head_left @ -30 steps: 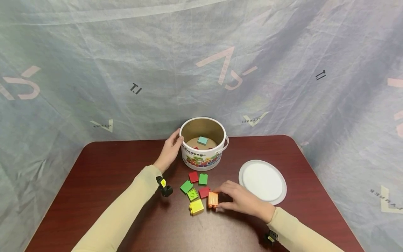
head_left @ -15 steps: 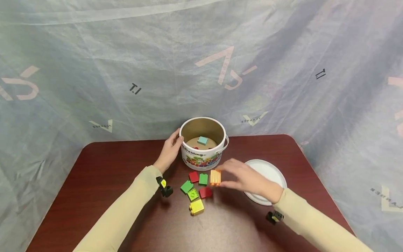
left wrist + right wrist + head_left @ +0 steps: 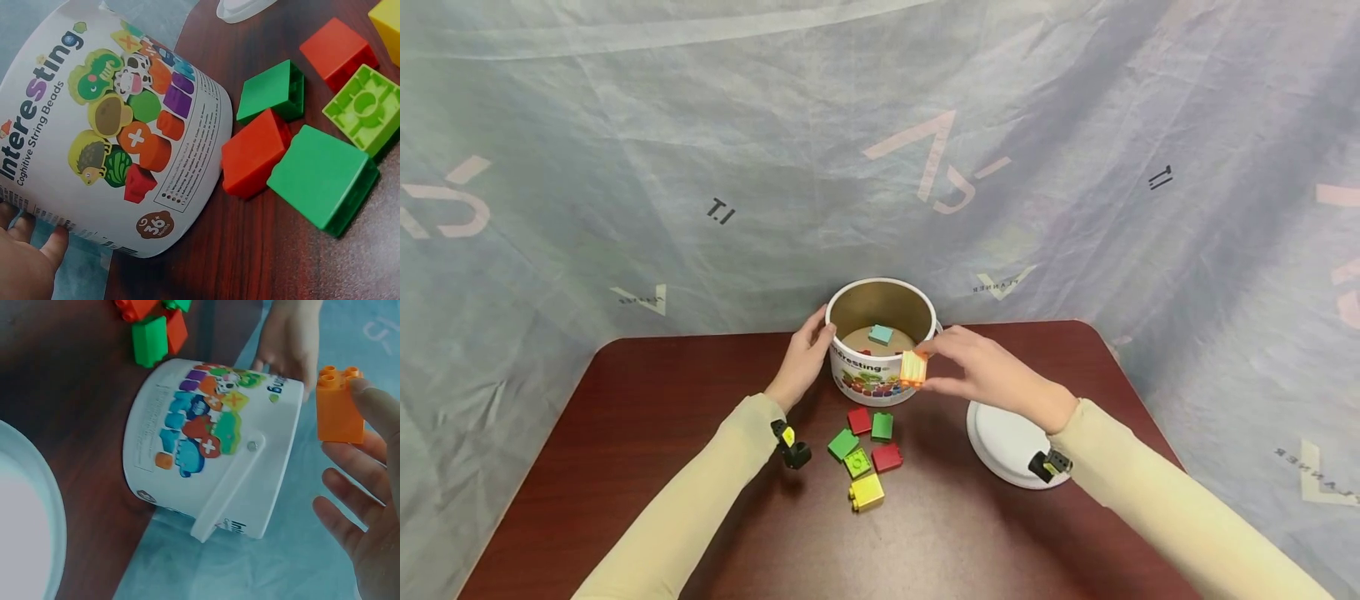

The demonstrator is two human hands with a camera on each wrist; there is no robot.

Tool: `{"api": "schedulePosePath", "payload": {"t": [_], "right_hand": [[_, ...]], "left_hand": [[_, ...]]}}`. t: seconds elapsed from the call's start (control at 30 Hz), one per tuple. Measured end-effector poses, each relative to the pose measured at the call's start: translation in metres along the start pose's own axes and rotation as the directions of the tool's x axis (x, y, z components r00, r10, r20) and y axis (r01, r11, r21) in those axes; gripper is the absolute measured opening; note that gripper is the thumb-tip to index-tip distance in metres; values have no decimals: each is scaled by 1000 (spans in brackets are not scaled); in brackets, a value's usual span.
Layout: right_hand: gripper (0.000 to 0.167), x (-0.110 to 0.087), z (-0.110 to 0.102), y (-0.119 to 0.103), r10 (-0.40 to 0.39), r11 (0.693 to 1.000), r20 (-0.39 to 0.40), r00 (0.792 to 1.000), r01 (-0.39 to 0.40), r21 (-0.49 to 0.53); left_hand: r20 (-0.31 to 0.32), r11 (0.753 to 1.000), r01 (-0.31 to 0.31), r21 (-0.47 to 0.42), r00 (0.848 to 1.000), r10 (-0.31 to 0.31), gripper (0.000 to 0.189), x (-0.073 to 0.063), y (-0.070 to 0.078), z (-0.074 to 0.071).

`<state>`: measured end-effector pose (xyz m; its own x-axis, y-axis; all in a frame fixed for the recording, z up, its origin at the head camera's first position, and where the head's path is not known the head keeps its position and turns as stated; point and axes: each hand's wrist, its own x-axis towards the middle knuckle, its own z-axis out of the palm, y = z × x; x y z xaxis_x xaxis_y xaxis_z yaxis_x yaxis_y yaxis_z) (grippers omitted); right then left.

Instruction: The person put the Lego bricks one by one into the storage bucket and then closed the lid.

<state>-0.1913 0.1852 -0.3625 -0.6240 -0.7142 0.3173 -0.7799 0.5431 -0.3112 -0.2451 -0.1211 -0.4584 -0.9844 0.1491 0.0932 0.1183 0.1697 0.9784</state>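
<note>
My right hand [image 3: 992,371] pinches an orange building block [image 3: 913,367] between thumb and fingers, in the air at the front right of the bucket's rim. In the right wrist view the orange block [image 3: 339,406] is upright, studs up. My left hand [image 3: 801,362] rests against the left side of the white bucket [image 3: 880,385], thumb and fingers spread along its outer wall near the rim. Inside the bucket lie a light blue block [image 3: 881,334] and bits of red. On the table before it are red blocks [image 3: 887,457], green blocks [image 3: 843,444], a lime block [image 3: 365,106] and a yellow block [image 3: 867,492].
A round white lid [image 3: 1011,446] lies on the dark red table [image 3: 700,392], partly under the right forearm. The bucket's white handle [image 3: 228,487] hangs on its right side. A grey printed cloth [image 3: 820,167] hangs behind the table's back edge.
My right hand has lifted the orange block off the table and carried it forward to the bucket's front right. The left hand stays at the bucket, and the other blocks lie as before.
</note>
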Motion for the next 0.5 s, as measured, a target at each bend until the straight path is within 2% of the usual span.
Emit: {"api": "schedulePosePath", "payload": {"t": [0.27,0.5], "right_hand": [[44,17,-6,6,39,999,-15,999,-39,-4],[44,27,-7,10,25,1000,-34,999,-25,0]], "left_hand": [[-9,1000,17,-19,1000,-17,59,1,-2,-3],[-13,1000,13,-14,1000,-13,59,1,-5,-2]]}}
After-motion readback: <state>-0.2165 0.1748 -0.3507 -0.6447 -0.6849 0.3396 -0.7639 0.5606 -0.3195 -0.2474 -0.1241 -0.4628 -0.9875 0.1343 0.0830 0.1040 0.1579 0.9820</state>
